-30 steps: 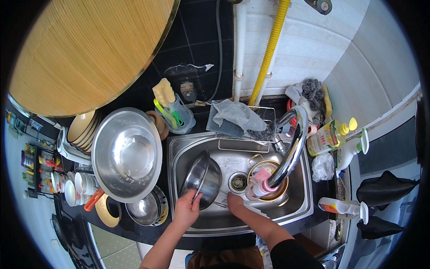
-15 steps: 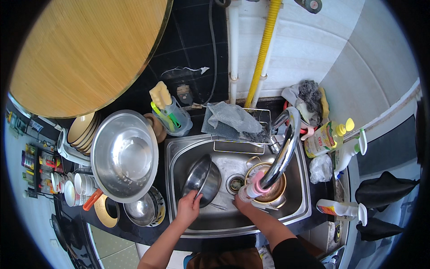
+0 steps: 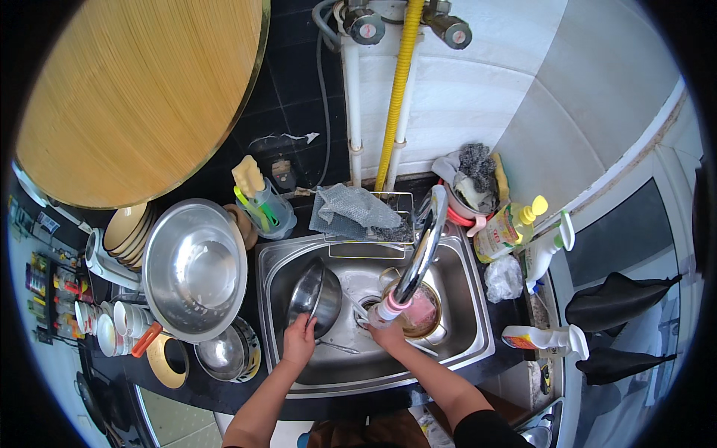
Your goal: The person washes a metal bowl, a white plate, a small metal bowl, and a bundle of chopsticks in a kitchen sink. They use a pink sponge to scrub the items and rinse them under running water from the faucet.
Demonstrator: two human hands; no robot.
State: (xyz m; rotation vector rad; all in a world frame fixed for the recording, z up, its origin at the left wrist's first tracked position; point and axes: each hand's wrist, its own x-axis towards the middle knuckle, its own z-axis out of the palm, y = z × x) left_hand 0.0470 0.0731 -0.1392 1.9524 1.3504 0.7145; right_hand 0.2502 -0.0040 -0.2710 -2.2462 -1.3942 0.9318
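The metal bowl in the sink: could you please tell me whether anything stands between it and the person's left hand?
Nothing visible does. The left hand is at the near edge of the metal bowl, its fingers touching it, and the tap stands off to the right, clear of both.

Both hands (image 3: pixel 300 340) are in the sink (image 3: pixel 336 371), left holding a steel bowl (image 3: pixel 328 299).

Kitchen — steel sink (image 3: pixel 461 317) with curved tap (image 3: pixel 426 250), metal bowl (image 3: pixel 326 302) inside, stacked bowls (image 3: pixel 128 237) — dark counter (image 3: pixel 336 406).
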